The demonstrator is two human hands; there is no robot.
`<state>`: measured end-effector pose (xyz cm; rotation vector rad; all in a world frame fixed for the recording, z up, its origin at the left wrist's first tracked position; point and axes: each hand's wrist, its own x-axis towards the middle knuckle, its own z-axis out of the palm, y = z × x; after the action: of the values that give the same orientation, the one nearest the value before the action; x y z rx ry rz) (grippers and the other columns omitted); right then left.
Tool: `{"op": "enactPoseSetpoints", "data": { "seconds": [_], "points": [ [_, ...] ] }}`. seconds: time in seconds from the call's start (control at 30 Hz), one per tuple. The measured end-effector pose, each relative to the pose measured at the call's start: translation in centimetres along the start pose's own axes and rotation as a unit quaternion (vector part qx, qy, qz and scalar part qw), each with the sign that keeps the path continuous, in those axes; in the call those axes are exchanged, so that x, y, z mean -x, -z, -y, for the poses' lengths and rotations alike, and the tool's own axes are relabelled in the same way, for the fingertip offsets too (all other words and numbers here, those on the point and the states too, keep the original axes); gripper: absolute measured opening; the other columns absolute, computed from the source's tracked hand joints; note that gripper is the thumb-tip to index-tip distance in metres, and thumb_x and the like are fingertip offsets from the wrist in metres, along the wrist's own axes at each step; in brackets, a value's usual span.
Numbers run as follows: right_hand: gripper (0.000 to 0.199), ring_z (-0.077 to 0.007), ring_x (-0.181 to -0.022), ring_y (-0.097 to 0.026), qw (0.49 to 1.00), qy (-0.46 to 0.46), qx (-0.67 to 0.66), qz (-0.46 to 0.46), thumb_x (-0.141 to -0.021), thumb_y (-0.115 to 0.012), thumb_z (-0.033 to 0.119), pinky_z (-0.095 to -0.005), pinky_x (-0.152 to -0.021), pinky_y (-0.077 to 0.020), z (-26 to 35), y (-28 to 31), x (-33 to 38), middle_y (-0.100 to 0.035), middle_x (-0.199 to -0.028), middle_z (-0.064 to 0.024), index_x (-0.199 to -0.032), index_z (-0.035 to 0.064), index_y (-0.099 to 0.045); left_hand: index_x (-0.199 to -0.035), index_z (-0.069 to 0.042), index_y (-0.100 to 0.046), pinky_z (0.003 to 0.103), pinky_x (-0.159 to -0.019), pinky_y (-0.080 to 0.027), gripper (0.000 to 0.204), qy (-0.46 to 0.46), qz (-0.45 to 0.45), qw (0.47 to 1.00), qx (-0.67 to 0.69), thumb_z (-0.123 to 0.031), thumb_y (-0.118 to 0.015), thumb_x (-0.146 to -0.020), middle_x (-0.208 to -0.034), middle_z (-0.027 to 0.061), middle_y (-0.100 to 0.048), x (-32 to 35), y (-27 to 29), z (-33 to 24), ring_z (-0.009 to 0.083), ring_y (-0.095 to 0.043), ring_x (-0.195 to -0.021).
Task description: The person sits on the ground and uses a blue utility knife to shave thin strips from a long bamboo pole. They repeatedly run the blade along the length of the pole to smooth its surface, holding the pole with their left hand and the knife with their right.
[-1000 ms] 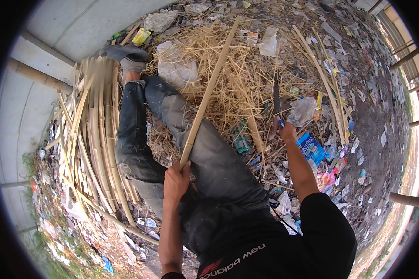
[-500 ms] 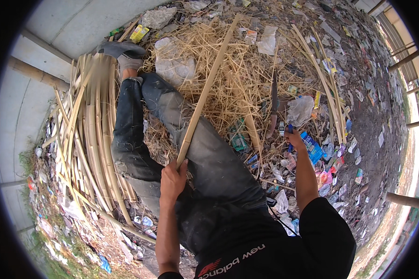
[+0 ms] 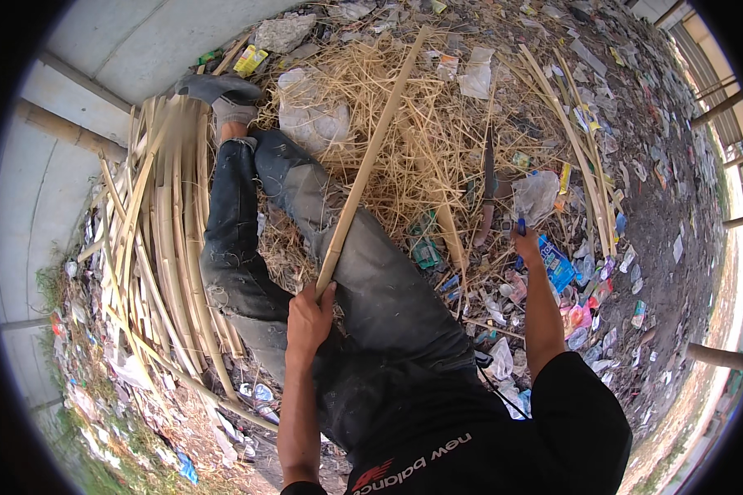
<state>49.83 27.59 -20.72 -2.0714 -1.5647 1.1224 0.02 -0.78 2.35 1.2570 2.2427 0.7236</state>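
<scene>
Hands: left [image 3: 307, 318] grips one bamboo strip [image 3: 371, 157].

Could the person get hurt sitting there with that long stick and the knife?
Maybe. The left hand grips a split bamboo strip across the legs; its edges could give splinters. The right hand is by a long knife in the straw, so it might get cut. Litter hides the ground.

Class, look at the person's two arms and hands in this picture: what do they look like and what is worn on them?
Both forearms are bare and so are both hands: no gloves on the left hand or the right hand. No watch or bracelet shows. The right upper arm is covered by the short sleeve of a black T-shirt with pale lettering and a red mark.
</scene>
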Motion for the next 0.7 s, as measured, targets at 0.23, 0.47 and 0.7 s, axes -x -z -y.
{"op": "enactPoseSetpoints", "data": {
  "seconds": [0.23,0.47,0.7],
  "points": [
    [0.04,-0.0431,-0.095,-0.071,0.961,0.069,0.226,-0.145,-0.083,-0.076,0.029,-0.0503,-0.086,-0.0562,6.3,-4.3,5.9,-0.075,-0.098,-0.022,-0.115,0.0047,-0.074,-0.084,0.004,-0.061,0.054,-0.061,-0.048,0.036,0.018,0.008,0.998,0.057,-0.027,-0.069,-0.099,-0.071,0.0306,-0.062,0.2,0.2,0.2,0.0528,-0.063,-0.072],
    [0.023,-0.0102,-0.072,-0.062,0.96,0.232,-0.156,-0.015,-0.094,-0.076,0.019,-0.0302,-0.065,-0.0494,22.5,-11.4,15.4,-0.072,-0.083,-0.0029,-0.108,0.0005,-0.075,-0.097,0.003,-0.07,0.038,-0.055,-0.046,0.03,0.019,0.004,0.989,0.146,-0.026,-0.07,-0.101,-0.062,0.0167,-0.06,1.2,3.6,-1.2,0.0195,-0.062,-0.056],
    [0.034,-0.0076,-0.072,-0.058,0.795,0.442,-0.335,0.246,-0.091,-0.081,0.022,-0.0254,-0.068,-0.0491,43.5,-10.5,26.0,-0.072,-0.101,-0.0028,-0.117,0.0021,-0.072,-0.13,0.003,-0.064,0.03,-0.066,-0.051,0.031,-0.033,-0.165,0.945,0.281,-0.016,-0.059,-0.107,-0.081,0.0088,-0.068,0.4,11.9,-9.1,0.0116,-0.063,-0.072]
  ]
}}
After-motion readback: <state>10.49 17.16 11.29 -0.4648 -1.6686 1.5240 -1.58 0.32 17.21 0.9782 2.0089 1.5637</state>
